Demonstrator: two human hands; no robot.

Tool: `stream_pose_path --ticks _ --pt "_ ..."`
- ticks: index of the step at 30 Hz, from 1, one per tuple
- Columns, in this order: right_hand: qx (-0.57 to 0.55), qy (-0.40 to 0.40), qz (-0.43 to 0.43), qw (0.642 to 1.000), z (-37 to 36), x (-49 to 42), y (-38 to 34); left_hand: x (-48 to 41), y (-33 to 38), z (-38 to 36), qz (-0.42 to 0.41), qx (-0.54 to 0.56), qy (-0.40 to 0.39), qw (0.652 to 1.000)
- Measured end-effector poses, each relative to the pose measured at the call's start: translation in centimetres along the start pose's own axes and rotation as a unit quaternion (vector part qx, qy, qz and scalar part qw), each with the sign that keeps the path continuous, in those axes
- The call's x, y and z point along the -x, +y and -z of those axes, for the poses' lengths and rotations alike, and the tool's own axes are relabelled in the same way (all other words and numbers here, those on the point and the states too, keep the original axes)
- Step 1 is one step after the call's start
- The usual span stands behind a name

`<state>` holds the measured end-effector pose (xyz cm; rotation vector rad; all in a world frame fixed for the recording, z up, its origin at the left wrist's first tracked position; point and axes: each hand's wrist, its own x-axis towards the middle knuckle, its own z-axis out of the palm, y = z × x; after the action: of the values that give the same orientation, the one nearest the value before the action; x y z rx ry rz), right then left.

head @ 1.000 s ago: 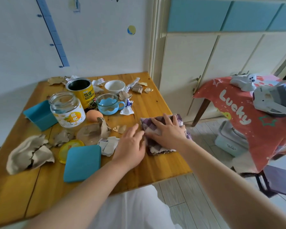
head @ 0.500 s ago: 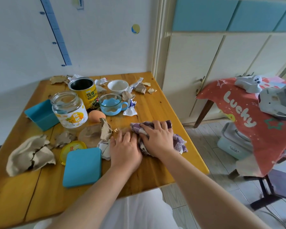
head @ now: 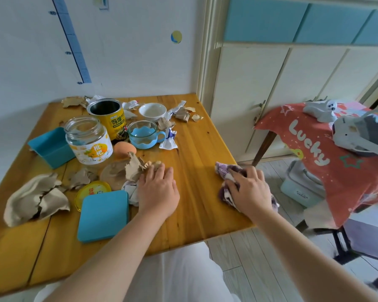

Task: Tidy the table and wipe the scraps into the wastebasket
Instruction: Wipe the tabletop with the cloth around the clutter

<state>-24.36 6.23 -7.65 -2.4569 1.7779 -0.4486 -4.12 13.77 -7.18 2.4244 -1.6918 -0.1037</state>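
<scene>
My right hand [head: 248, 189] grips a bunched purple-and-white cloth [head: 224, 173] near the right edge of the wooden table [head: 196, 149]. My left hand [head: 158, 189] lies flat on the table, its fingers touching torn brown paper scraps [head: 135, 165] and a crumpled white scrap [head: 131, 190]. More brown scraps [head: 34, 200] lie at the left, and small ones [head: 183, 114] sit at the far edge. No wastebasket is visible.
On the table stand a glass jar [head: 88, 140], a yellow can [head: 108, 116], a blue cup [head: 143, 135], a white bowl [head: 152, 110], an egg [head: 123, 149], a teal box [head: 50, 147], a teal lid [head: 104, 214] and a yellow lid [head: 90, 190]. A red-clothed stand [head: 323, 153] is to the right.
My right hand has slid the cloth from the middle of the table out to its right edge. My left hand stayed by the scraps.
</scene>
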Motion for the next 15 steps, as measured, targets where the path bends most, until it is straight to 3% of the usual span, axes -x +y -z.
stream_pose_path --ticks 4,9,15 --pt "0.031 0.052 0.009 0.998 -0.5 3.1 -3.0 -0.1 0.0 0.0 0.001 0.014 -0.001 1.0" --pt "0.041 0.029 0.037 0.998 -1.0 5.7 -8.7 -0.2 -0.2 0.0 0.016 0.05 0.019 0.998" --pt "-0.045 0.001 0.132 0.99 -0.4 5.1 -10.5 0.0 -1.0 0.0 -0.017 0.231 0.127 0.965"
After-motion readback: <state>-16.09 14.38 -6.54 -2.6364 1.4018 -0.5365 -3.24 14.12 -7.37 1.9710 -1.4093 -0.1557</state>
